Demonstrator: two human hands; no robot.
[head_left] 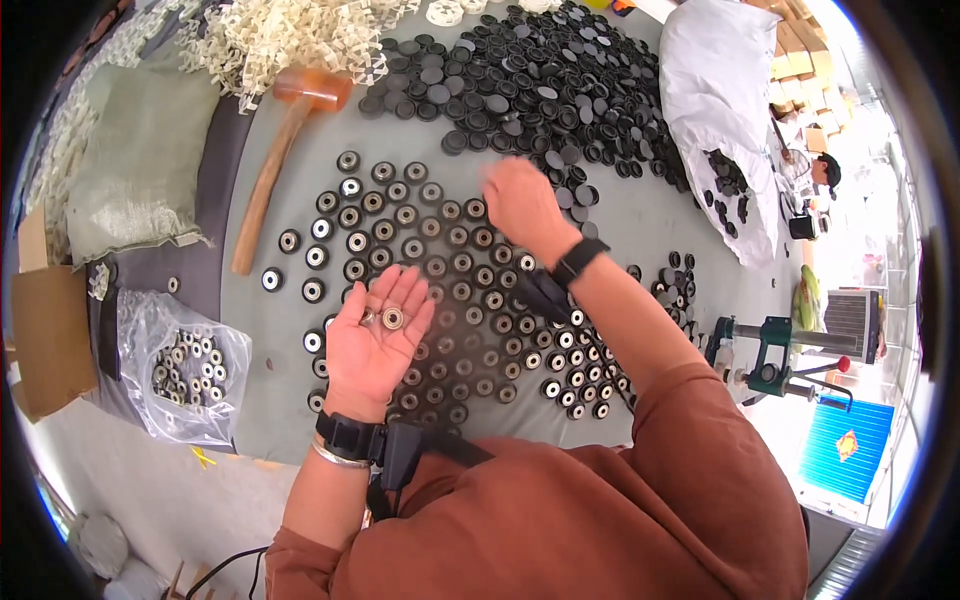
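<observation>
My left hand (pixel 372 345) is palm up over the middle of the table, fingers stretched out. Small metal ring bearings (pixel 392 318) rest on those fingers, and another lies by the thumb. My right hand (pixel 525 205) is farther off, above the far edge of the wheel rows, back upward; its fingertips are blurred, so their grip cannot be made out. Below both hands stand many black rollers with metal centres (pixel 383 230), in loose rows. Past the right hand lies a large heap of black round caps (pixel 540 90).
A mallet (pixel 272 175) with an amber head lies at the left. Beside it are a clear bag of bearings (pixel 200 370) and a green woven sack (pixel 140 160). White plastic pieces (pixel 280 40) are heaped at the back. On the right are a white sack (pixel 715 100) and a green press (pixel 770 355).
</observation>
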